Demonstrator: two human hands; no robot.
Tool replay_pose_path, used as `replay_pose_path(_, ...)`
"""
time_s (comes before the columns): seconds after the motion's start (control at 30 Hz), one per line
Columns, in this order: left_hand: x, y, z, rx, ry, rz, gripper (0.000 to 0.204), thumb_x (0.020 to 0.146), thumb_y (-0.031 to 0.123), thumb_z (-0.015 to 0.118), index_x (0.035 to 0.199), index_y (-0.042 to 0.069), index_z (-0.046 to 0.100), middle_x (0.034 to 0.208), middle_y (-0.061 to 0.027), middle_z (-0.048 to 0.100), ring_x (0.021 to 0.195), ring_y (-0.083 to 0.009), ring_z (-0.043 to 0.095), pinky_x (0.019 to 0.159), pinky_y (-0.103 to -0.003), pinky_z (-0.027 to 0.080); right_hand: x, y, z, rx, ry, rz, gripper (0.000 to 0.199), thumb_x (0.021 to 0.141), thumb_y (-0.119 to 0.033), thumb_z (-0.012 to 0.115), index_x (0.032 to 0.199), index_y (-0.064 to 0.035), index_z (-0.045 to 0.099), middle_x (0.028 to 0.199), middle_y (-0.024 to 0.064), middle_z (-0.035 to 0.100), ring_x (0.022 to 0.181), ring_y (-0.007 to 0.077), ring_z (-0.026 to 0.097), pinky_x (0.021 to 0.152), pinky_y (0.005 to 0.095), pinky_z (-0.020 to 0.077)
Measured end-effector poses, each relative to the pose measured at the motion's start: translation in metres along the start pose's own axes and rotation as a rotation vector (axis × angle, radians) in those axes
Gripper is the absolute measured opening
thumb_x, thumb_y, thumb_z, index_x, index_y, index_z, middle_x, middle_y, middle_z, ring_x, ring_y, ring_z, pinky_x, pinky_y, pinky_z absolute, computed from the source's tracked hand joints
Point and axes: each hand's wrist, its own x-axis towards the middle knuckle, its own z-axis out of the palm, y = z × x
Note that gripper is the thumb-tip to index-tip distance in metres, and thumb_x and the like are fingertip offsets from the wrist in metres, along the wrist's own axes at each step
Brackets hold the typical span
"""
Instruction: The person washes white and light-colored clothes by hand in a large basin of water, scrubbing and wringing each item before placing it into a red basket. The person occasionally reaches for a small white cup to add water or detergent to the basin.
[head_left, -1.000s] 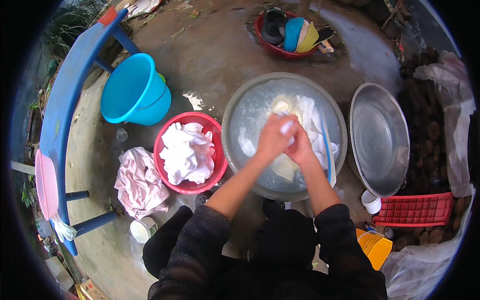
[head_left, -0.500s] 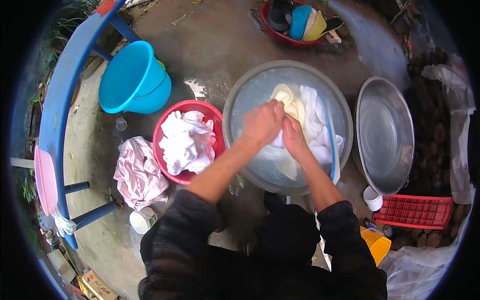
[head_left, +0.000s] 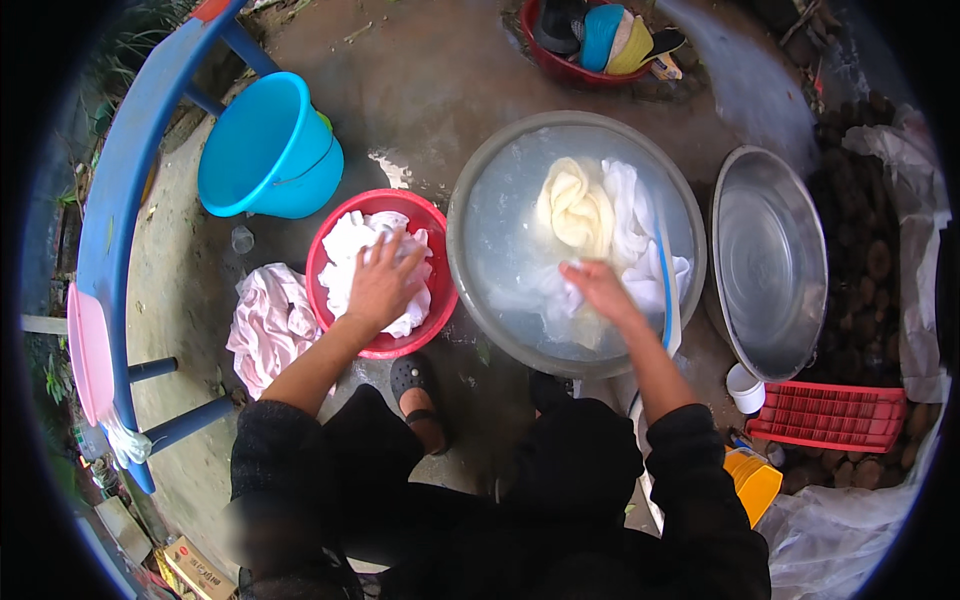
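Note:
My left hand (head_left: 383,282) rests with fingers spread on a heap of crumpled white cloth (head_left: 352,238) in a red basin (head_left: 432,210). Over the large grey tub (head_left: 462,220) of cloudy water, my right hand (head_left: 603,290) has its fingers curled at the edge of a white cloth (head_left: 560,292), which lies partly under water. A cream cloth (head_left: 577,208) sits bunched in the tub just beyond that hand. More white fabric (head_left: 628,215) lies to the right of it, beside a blue-edged strip (head_left: 664,270) over the tub's rim.
A blue bucket (head_left: 255,150) and pink cloth (head_left: 272,325) are at left, near a blue bench (head_left: 120,190). To the right stand a metal basin (head_left: 770,260), white cup (head_left: 744,388) and red crate (head_left: 830,415). A red bowl of shoes (head_left: 570,72) is at the far side.
My hands, together over the tub before, have come apart. The left has moved left onto the white cloth in the red basin; the right has dropped slightly nearer. The cream cloth now lies free.

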Motion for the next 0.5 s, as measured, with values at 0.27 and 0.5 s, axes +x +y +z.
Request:
replay_pose_path(0.27, 0.107, 0.144, -0.021, -1.071, 0.142, 0.003, 0.04, 0.081, 0.021, 0.071, 0.116, 0.005, 0.059, 0.112, -0.0214, 0.061, 0.103, -0.0347, 0.06, 0.088, -0.042, 0.049, -0.104, -0.188, -0.037, 0.03, -0.012, -0.362, 0.021, 0.086, -0.022, 0.07, 0.093, -0.0025, 0.066, 0.081, -0.0004, 0.065, 0.068, 0.0071, 0.058, 0.063, 0.0225, 0.0462)
replay_pose_path(0.5, 0.151, 0.075, -0.031, -1.248, 0.239, -0.297, 0.017, 0.086, -0.003, 0.052, 0.098, 0.003, 0.063, 0.072, -0.0073, 0.062, 0.068, -0.014, 0.061, 0.062, -0.029, 0.051, -0.095, -0.135, -0.154, -0.157, 0.378, -0.319, 0.018, 0.08, -0.01, 0.069, 0.096, -0.0019, 0.066, 0.085, 0.0021, 0.067, 0.075, 0.0091, 0.06, 0.067, 0.0243, 0.0468)
